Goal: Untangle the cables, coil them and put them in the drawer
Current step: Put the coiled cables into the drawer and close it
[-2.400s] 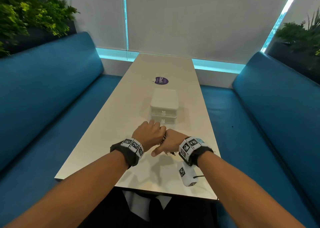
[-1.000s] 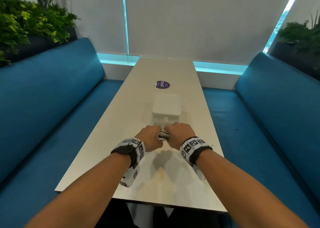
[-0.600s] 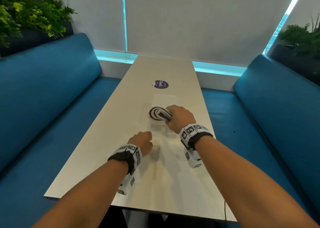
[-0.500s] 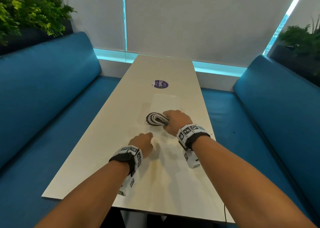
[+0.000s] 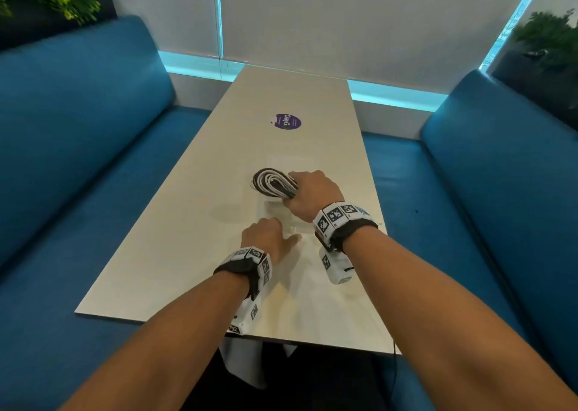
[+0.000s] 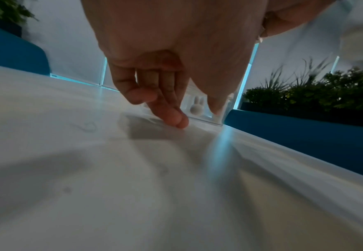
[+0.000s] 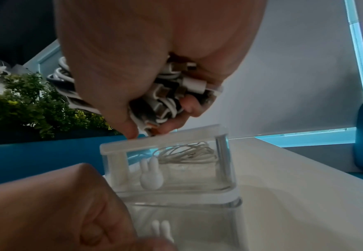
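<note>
A coil of black and white cables (image 5: 271, 181) is gripped in my right hand (image 5: 292, 189), which hovers just above the top of a small clear drawer box (image 5: 289, 163). In the right wrist view the cable bundle (image 7: 167, 95) and its plugs sit in my fist over the box lid (image 7: 165, 137). The upper drawer holds a thin white coiled cable (image 7: 186, 152). The lower drawer (image 7: 197, 220) stands out toward me. My left hand (image 5: 272, 238) is at its front; its fingers (image 6: 169, 112) touch the table beside the rabbit-shaped handle (image 6: 197, 108), holding nothing.
The long white table (image 5: 175, 254) has a purple round sticker (image 5: 287, 121) beyond the box. Blue bench seats (image 5: 78, 129) run along both sides, with plants behind them. The table's near edge lies under my forearms.
My hands have parted. The right hand carried the cable coil forward over the box. The left hand let go of the coil and dropped to the lower drawer's front.
</note>
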Available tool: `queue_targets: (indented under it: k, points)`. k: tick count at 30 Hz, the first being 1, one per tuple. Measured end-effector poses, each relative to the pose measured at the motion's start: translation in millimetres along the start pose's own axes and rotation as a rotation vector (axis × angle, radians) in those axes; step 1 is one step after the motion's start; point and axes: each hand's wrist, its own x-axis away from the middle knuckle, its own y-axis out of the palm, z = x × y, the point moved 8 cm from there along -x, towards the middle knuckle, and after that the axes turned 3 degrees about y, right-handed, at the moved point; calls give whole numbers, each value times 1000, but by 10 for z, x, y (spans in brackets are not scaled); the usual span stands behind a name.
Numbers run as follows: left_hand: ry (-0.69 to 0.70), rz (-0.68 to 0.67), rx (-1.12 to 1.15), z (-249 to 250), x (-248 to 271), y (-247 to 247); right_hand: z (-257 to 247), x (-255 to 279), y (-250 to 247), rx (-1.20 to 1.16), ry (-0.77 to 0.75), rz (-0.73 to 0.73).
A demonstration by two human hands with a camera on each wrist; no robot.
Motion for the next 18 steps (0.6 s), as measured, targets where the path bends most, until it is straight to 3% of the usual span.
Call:
queue_targets:
  k: [9, 15, 18]
  points:
    - [-192, 27, 272, 0, -1, -30, 28, 2, 68, -38, 51, -10]
    - [-112, -25, 216, -61, 145, -82, 47, -25, 69, -67, 77, -15]
    - [-75, 45, 217, -166, 234, -280, 46, -9, 61, -67, 80, -9]
